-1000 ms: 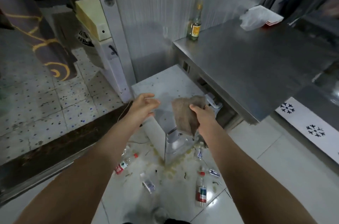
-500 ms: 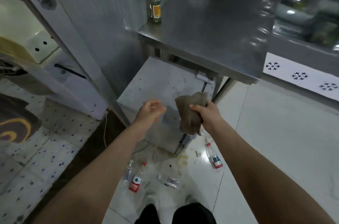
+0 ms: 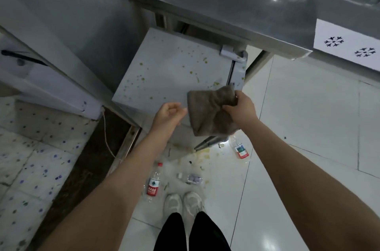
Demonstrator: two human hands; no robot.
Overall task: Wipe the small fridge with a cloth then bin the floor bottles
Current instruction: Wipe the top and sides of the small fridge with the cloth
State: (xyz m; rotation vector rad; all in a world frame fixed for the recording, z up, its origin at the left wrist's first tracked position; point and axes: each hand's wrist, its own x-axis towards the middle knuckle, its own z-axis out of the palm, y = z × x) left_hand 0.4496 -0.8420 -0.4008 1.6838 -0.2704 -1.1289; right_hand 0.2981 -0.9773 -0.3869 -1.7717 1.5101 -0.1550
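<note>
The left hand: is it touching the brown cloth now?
Cannot tell. In the head view the left hand ends right at the left edge of the cloth; neither contact nor gap is plain. The right hand grips it.

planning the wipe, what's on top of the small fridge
Yellowish specks and smears dot the small fridge top, densest toward its right edge. The cloth in the right hand hides the near right corner, so that part is unseen.

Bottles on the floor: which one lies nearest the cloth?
The red-and-teal-labelled bottle just below the cloth; the other two lie by the shoes.
</note>
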